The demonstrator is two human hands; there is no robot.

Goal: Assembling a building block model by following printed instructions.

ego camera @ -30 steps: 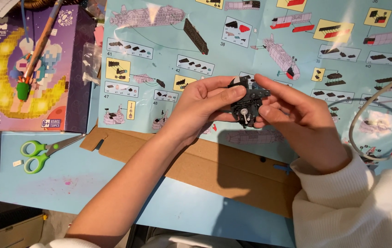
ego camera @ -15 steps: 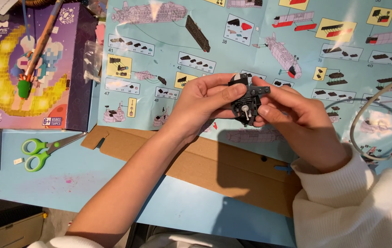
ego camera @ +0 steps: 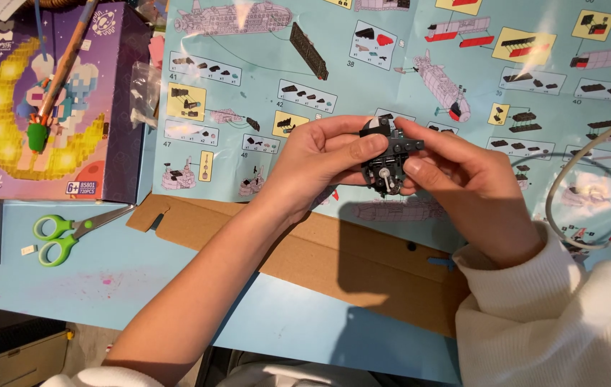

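as two bare forearms reach up from the near edge, the left hand [ego camera: 320, 161] and right hand [ego camera: 463, 179] meet over a flattened cardboard piece [ego camera: 334, 251] on the blue surface [ego camera: 126, 279], fingers of both pinched around a small black brick assembly [ego camera: 386, 159] held just above the instruction sheet [ego camera: 406, 64]. green scissors [ego camera: 62, 231] lie at left; farther back stands a purple set box [ego camera: 47, 107], and a white cable [ego camera: 585, 186] loops at right.

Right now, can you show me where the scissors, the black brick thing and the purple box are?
scissors [ego camera: 58, 236]: head view, on the green handles.
black brick model [ego camera: 386, 159]: head view, on its middle, between both hands.
purple box [ego camera: 116, 107]: head view, on its lid.
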